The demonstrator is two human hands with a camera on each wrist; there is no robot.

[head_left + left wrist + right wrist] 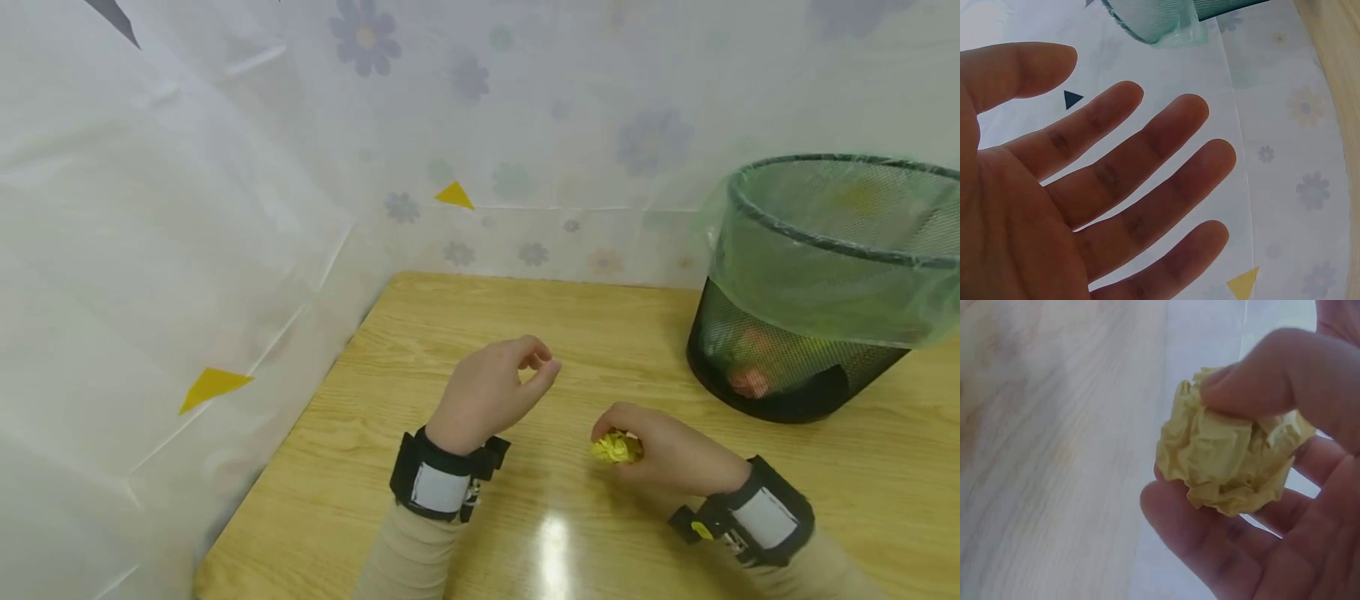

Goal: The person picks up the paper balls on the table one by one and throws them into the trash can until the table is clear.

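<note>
A crumpled ball of yellow paper [617,447] is pinched between the thumb and fingers of my right hand [675,450], low over the wooden table. The right wrist view shows the paper ball [1229,456] close up, with the thumb pressed across its top. My left hand [491,387] hovers over the table to the left and holds nothing. Its fingers [1166,125] are loosely spread in the left wrist view. To the right of both hands stands a black mesh wastebasket [795,358] lined with a green plastic bag [810,283].
Coloured crumpled pieces [750,375] show through the basket's mesh. The wooden table [450,317] meets a flower-patterned sheet [540,167] at the back and a white sheet [150,250] along the left. Yellow triangles [215,387] mark the sheets.
</note>
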